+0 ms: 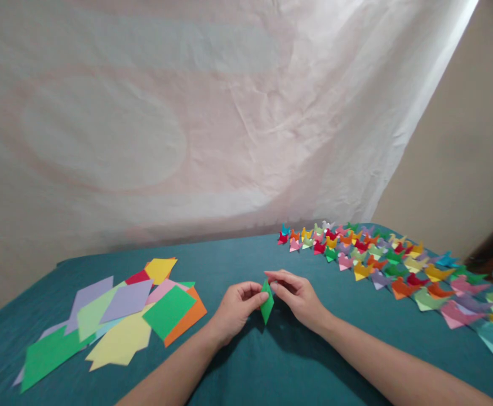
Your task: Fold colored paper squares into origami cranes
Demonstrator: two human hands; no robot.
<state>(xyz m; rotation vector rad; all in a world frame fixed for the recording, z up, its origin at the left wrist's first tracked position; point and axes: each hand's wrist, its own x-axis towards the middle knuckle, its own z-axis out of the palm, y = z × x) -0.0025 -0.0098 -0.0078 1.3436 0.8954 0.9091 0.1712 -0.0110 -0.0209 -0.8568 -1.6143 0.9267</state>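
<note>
A small green folded paper (pixel 266 308), shaped like a narrow diamond, is held up between my two hands just above the cloth. My left hand (pixel 241 303) pinches its left side, thumb in front and fingers behind. At the upper right edge, my right hand (pixel 296 293) closes thumb and forefinger on the paper near its top point. The lower point hangs free and aims downward. The back of the paper is hidden from view.
Loose coloured paper sheets (pixel 119 340) lie overlapping on the left of the dark green tablecloth (pixel 229 372). Rows of folded paper birds (pixel 394 269) in many colours stand along the right side. A pale printed sheet (pixel 212 124) hangs behind the table.
</note>
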